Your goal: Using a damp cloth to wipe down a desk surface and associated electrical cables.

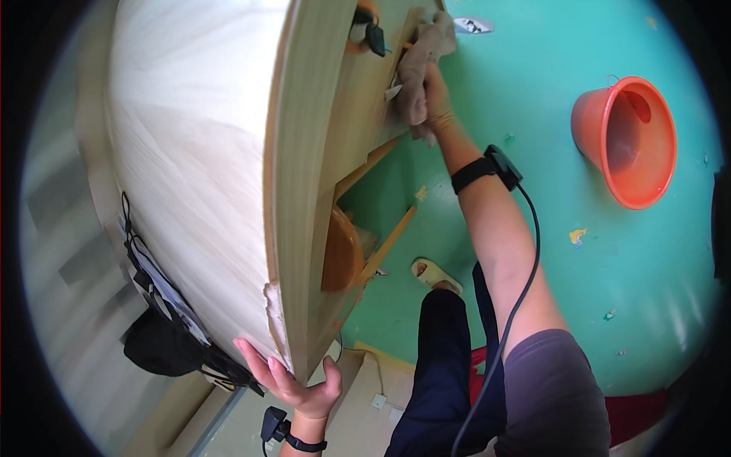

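Note:
My right hand (437, 94) grips a crumpled greyish-brown cloth (414, 80) against the front of a wooden desk (308, 171), near its far end. Some of the cloth hangs past the panel's edge, and the fingers are partly hidden behind it. My left hand (300, 388) rests at the near corner of the pale desktop (200, 171), fingers spread on the surface and thumb apart. Right beside it, the edge banding is chipped (276, 320). Both wrists wear black straps with small devices.
An orange bucket (588, 125) stands on the green floor (542, 68) to the right. A black fabric item (163, 343) with cords lies along the desktop's left side. An orange-brown rounded object (342, 251) sits in the desk's opening. A cable (531, 251) trails down from my right wrist.

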`<state>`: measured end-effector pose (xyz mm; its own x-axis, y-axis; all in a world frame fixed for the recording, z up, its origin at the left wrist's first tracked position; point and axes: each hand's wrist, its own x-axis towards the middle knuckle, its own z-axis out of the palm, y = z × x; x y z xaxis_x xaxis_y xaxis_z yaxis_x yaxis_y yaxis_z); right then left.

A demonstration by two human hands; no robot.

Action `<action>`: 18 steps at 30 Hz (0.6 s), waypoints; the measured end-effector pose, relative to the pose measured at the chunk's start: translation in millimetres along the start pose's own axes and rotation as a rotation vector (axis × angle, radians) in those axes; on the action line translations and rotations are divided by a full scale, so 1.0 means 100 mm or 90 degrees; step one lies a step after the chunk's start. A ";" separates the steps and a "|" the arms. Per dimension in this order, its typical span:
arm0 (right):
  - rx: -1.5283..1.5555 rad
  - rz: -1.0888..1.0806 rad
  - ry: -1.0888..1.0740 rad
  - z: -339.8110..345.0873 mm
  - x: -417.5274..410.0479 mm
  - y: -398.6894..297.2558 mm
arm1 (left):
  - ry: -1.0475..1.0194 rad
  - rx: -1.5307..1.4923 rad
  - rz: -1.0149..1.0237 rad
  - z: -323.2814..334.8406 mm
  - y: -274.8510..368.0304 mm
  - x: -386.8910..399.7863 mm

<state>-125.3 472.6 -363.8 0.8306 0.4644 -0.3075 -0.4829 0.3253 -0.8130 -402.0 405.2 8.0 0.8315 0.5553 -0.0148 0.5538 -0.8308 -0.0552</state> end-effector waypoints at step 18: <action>-0.666 -0.036 0.035 0.87 -2.69 -0.02 | 0.075 -0.042 0.003 0.03 0.09 0.00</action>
<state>-372.0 419.2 -236.5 0.8688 0.4236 -0.2563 0.0159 -0.5413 -0.8407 -397.4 397.4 4.1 0.8317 0.5458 0.1023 0.5477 -0.8366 0.0106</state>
